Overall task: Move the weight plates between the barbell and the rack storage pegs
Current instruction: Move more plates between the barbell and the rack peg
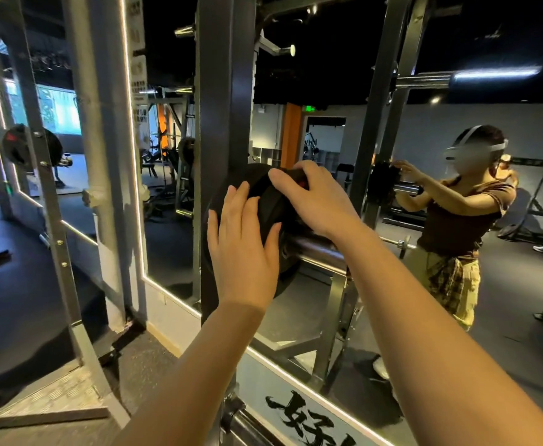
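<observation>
Head view: your left hand (242, 243) lies flat, fingers straight, on the face of the black weight plate (263, 201), while your right hand (308, 196) curls over its top rim; the plate sits on a steel peg or sleeve (315, 249) against the rack upright (221, 123). Looks mid-transfer to me; can't tell whether it's going on or off. Hands hide the plate's hub, and the mirror clutters everything behind.
</observation>
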`<control>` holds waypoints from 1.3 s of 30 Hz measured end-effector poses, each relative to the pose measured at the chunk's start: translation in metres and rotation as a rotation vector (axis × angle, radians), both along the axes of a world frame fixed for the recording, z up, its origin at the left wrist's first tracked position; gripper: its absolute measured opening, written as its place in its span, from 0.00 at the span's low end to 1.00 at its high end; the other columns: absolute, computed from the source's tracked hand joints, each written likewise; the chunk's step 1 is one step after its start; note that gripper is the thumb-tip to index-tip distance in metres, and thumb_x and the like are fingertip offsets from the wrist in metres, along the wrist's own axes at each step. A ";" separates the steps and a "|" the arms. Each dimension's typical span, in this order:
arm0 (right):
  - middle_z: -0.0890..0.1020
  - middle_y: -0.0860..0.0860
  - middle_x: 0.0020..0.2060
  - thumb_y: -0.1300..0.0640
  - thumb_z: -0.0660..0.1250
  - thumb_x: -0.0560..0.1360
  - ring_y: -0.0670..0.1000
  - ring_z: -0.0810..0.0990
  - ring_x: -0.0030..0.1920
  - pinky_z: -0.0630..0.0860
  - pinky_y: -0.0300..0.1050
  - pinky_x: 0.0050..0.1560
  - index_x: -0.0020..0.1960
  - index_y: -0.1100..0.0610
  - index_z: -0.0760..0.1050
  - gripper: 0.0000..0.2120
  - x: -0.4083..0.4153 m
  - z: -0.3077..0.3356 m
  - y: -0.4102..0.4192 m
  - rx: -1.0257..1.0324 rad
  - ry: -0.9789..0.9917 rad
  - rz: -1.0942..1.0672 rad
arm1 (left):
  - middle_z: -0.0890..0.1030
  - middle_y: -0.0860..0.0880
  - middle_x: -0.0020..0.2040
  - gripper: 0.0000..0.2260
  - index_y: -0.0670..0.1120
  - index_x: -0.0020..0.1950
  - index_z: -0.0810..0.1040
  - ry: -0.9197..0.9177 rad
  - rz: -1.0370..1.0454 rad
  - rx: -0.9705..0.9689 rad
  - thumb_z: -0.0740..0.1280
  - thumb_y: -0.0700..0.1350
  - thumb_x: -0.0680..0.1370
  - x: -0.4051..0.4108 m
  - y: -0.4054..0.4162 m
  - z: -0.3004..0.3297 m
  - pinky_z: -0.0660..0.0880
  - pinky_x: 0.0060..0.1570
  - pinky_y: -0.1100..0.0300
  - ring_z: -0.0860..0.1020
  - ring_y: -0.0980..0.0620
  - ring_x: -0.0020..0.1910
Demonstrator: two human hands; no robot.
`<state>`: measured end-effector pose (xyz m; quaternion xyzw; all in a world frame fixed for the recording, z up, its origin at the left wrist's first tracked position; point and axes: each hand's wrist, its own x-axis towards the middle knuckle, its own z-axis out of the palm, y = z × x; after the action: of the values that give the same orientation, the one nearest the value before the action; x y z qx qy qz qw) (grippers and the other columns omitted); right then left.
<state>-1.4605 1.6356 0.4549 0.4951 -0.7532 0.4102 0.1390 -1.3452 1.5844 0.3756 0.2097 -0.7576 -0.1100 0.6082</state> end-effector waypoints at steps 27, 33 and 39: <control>0.77 0.50 0.38 0.47 0.49 0.83 0.47 0.77 0.43 0.68 0.44 0.52 0.48 0.53 0.74 0.18 -0.039 0.017 0.018 -0.012 -0.465 0.184 | 0.74 0.45 0.67 0.18 0.44 0.67 0.72 -0.029 -0.081 0.005 0.65 0.47 0.79 -0.004 0.020 0.028 0.52 0.74 0.51 0.57 0.58 0.71; 0.69 0.46 0.30 0.50 0.54 0.78 0.44 0.68 0.34 0.65 0.42 0.41 0.32 0.49 0.66 0.16 -0.004 0.029 0.044 0.052 0.282 0.211 | 0.66 0.75 0.59 0.21 0.54 0.69 0.60 0.318 -0.503 0.285 0.62 0.46 0.78 -0.012 0.084 -0.057 0.75 0.46 0.73 0.73 0.71 0.55; 0.68 0.53 0.29 0.42 0.51 0.74 0.55 0.70 0.35 0.66 0.50 0.40 0.32 0.57 0.68 0.22 -0.019 0.030 0.066 -0.003 0.269 0.129 | 0.76 0.49 0.59 0.20 0.53 0.69 0.61 0.300 -0.474 0.204 0.62 0.50 0.79 -0.014 0.080 -0.047 0.80 0.49 0.62 0.78 0.56 0.56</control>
<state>-1.4800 1.7014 0.4846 0.5928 -0.6937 0.3495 0.2126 -1.3589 1.6647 0.3290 0.0683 -0.6721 -0.3543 0.6467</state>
